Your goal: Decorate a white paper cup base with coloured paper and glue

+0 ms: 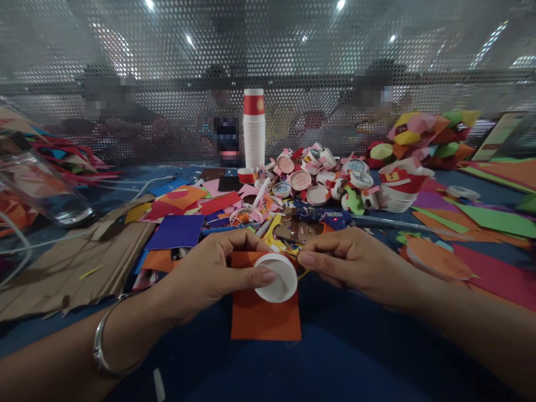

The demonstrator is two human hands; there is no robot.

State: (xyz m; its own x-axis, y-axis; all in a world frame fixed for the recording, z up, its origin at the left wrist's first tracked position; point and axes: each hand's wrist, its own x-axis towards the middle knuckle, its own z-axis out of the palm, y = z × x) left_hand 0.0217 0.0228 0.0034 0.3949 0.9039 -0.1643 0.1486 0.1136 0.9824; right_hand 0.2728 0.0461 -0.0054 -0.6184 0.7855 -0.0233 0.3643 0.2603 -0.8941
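My left hand (230,262) is closed on a round white paper cup base (282,282) and an orange sheet of paper (266,321). Its thumb presses inside the shallow white piece, which lies over the upper part of the sheet. Close to the right rim of that piece, my right hand (347,259) is pinched shut. A thin dark tip and a bit of yellow show at its fingers, but what they hold is too hidden to name. Just beyond both hands lie yellow paper scraps (274,231) and a blue glue gun (330,219).
A tall stack of paper cups (254,134) stands at the back beside a pile of decorated cup bases (300,180). Cut cups (400,187) sit at right. Cardboard (62,268), a clear bottle (54,190) and a blue sheet (176,231) lie left. People sit behind a perforated screen (167,56).
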